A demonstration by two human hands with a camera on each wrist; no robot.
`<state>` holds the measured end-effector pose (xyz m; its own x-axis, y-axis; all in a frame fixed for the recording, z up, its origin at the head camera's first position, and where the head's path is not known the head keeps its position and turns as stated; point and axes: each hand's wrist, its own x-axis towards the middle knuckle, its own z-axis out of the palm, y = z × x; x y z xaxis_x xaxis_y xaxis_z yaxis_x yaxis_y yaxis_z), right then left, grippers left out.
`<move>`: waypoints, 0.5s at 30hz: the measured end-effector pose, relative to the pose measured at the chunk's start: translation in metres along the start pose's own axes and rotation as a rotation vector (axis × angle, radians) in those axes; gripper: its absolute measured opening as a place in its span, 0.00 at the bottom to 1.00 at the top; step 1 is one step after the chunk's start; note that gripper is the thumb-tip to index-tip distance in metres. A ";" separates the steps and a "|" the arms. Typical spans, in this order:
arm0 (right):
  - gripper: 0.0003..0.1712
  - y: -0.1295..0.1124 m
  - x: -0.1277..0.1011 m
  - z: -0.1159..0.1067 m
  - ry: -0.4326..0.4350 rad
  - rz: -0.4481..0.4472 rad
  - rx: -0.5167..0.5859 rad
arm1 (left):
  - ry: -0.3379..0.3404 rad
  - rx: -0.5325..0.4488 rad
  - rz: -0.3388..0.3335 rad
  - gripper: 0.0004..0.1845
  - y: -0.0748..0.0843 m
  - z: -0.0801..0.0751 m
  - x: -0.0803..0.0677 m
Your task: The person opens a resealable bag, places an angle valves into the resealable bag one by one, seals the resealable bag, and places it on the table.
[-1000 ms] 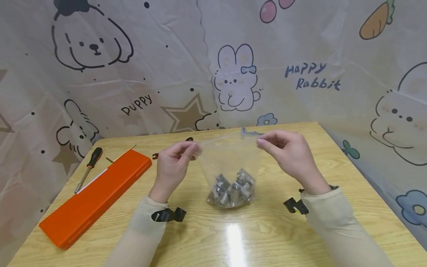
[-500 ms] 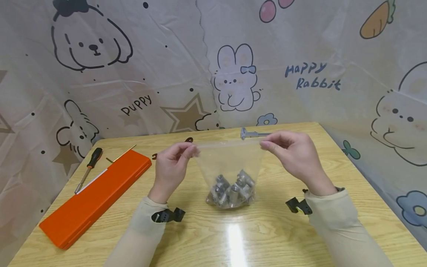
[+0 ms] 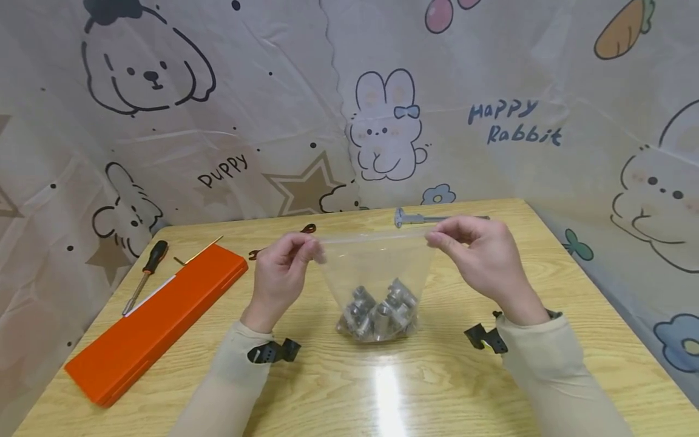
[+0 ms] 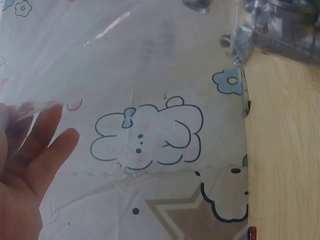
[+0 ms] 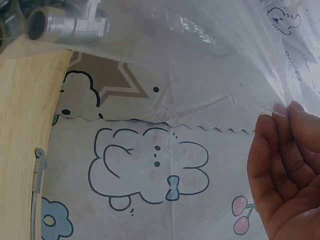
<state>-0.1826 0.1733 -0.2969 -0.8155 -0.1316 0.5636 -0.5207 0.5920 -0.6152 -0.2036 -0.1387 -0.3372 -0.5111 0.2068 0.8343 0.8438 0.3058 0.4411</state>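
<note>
A clear plastic bag (image 3: 377, 261) hangs upright over the wooden table (image 3: 382, 388), its bottom resting on the tabletop. Several grey metal fittings (image 3: 378, 312) lie heaped in its bottom. My left hand (image 3: 284, 270) pinches the bag's top left corner and my right hand (image 3: 475, 252) pinches the top right corner, with the top edge stretched straight between them. In the left wrist view the fingers (image 4: 35, 150) hold the clear film (image 4: 100, 30). In the right wrist view the fingertips (image 5: 285, 125) grip the film edge, and the fittings (image 5: 55, 20) show at top left.
An orange flat case (image 3: 155, 321) lies at the left with a screwdriver (image 3: 144, 276) beside it. A metal caliper (image 3: 431, 217) lies at the table's far edge behind the bag. A small dark tool (image 3: 284, 240) lies behind my left hand. A cartoon-print sheet (image 3: 382, 103) walls the table in.
The bag's mouth, slightly open a second ago, is now pulled flat and taut between my hands. The right hand shifted a little to the right; the fittings stayed put.
</note>
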 end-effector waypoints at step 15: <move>0.05 0.007 0.002 0.002 -0.055 0.002 0.075 | 0.014 -0.099 -0.109 0.10 0.002 -0.003 -0.002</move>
<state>-0.1885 0.1762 -0.3011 -0.8279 -0.1755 0.5327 -0.5352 0.5310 -0.6569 -0.2000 -0.1417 -0.3369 -0.5991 0.1639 0.7837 0.7955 0.2329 0.5594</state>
